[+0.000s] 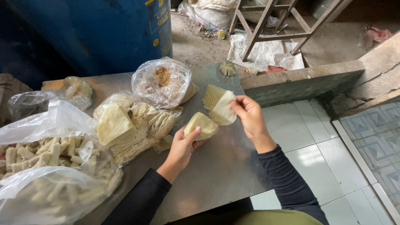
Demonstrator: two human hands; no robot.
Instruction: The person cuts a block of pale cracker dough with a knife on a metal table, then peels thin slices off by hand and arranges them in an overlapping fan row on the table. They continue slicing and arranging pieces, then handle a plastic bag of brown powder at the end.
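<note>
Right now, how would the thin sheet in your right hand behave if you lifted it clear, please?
The thin sheet probably flops: it curves where the right hand pinches its edge. It seems light and might tear.

Blue barrel [96,33] behind metal table [216,175]; bagged rolls [50,154] left; wooden stool frame [275,25] on floor

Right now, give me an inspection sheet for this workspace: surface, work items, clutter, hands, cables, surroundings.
Surface: grey metal tabletop, worn, bare near the front edge.
Work items: thin pale wrapper sheet in the right hand; small wrapper stack behind it; folded pale piece in the left hand.
Clutter: open bag of wrapper stacks; bags of rolled pieces; tied bag of brownish filling; dough scrap.
Hands: left hand holds the folded piece; right hand pinches the sheet.
Cables: nothing seen.
Surroundings: blue drum, wooden frame, tiled floor.
</note>
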